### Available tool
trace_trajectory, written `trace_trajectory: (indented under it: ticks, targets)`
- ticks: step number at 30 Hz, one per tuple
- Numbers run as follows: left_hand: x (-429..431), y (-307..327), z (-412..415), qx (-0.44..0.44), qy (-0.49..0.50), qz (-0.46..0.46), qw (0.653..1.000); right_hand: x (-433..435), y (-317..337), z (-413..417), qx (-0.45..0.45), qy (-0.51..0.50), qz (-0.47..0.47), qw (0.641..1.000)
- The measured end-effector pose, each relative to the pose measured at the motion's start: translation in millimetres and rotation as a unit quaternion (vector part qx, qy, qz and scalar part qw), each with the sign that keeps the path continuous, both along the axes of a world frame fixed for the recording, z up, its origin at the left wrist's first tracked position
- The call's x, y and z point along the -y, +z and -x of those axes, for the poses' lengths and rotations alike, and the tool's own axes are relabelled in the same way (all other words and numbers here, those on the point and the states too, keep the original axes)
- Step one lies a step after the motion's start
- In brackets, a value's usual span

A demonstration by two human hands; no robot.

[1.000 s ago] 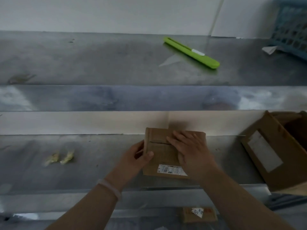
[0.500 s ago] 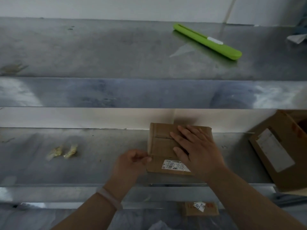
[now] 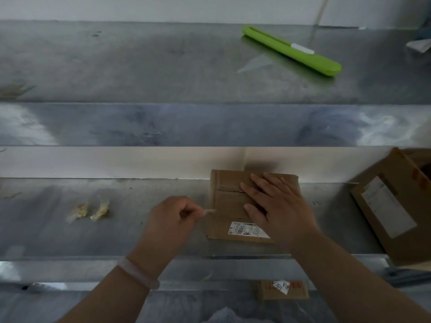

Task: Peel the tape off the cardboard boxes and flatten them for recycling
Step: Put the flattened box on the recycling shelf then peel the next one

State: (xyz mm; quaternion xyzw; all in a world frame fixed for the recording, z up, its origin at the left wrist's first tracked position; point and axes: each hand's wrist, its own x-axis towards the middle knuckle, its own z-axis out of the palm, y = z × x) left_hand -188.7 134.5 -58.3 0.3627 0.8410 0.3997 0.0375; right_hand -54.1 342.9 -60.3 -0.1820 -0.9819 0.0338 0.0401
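Your left hand (image 3: 172, 220) has drawn away from the left side of the box (image 3: 229, 206), pinching a strip of tape (image 3: 208, 210) that stretches off it, while your right hand (image 3: 279, 210) presses flat on the box (at the back edge of the counter (image 3: 140, 234)), so peeling looks underway.

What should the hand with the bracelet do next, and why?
Probably pull farther left: the left hand pinches a thin tape strip joined to the left edge of the small box, while the right hand presses flat on top, steadying it.
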Motion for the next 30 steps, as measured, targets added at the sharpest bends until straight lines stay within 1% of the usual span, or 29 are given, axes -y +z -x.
trace_trajectory:
  ticks: [2, 3, 6, 7, 9, 11, 14, 17, 18, 20, 22, 25, 28, 30]
  targets:
    - [-2.7, 3.7, 2.7, -0.051, 0.004, -0.012, 0.999, 0.0, 0.6, -0.2, 0.000, 0.001, 0.006, 1.000]
    - [-3.9, 5.1, 4.5, -0.060, 0.013, -0.016, 0.998, 0.2, 0.9, -0.4, 0.002, 0.003, 0.007, 1.000]
    - [-10.5, 9.4, 16.8, -0.048, 0.080, -0.046, 0.995, 2.0, 1.7, -1.5, -0.003, 0.008, 0.009, 1.000]
    - [-14.2, 10.9, 21.0, -0.050, 0.088, -0.048, 0.994, 2.8, 2.0, -2.0, -0.006, 0.009, 0.012, 1.000]
    - [-21.4, 11.6, 25.5, -0.044, 0.062, -0.052, 0.996, 3.3, 2.4, -2.4, -0.005, 0.013, 0.015, 1.000]
    - [-26.2, 9.7, 26.0, -0.035, 0.014, -0.051, 0.998, 2.7, 2.6, -2.4, -0.002, 0.014, 0.011, 1.000]
    - [-26.4, 1.5, 25.1, -0.059, -0.034, -0.026, 0.997, 3.6, 3.4, -2.2, -0.014, 0.013, 0.012, 1.000]
    - [-27.4, -1.8, 23.0, -0.008, -0.049, -0.039, 0.998, 3.4, 2.6, -2.2, -0.016, 0.014, 0.011, 1.000]
    - [-28.6, -1.4, 23.4, -0.006, -0.056, -0.039, 0.998, 3.4, 2.4, -2.0, -0.019, 0.015, 0.011, 1.000]
    - [-30.1, -0.4, 26.2, -0.036, -0.078, -0.032, 0.996, 3.6, 2.1, -2.0, -0.021, 0.014, 0.009, 1.000]
    - [-29.0, 0.3, 29.7, -0.043, -0.086, -0.051, 0.994, 3.9, 1.7, -2.0, -0.026, 0.014, 0.008, 1.000]
    - [-25.5, -2.4, 31.3, 0.018, -0.071, -0.070, 0.995, 4.3, 1.7, -2.6, -0.031, 0.013, 0.012, 0.999]
    - [-23.1, 0.6, 34.9, 0.172, -0.089, -0.088, 0.977, 4.0, 1.8, -2.7, -0.029, 0.014, 0.013, 0.999]
    - [-19.9, 4.7, 40.5, 0.234, -0.088, -0.086, 0.964, 4.1, 2.2, -2.7, -0.030, 0.013, 0.013, 0.999]
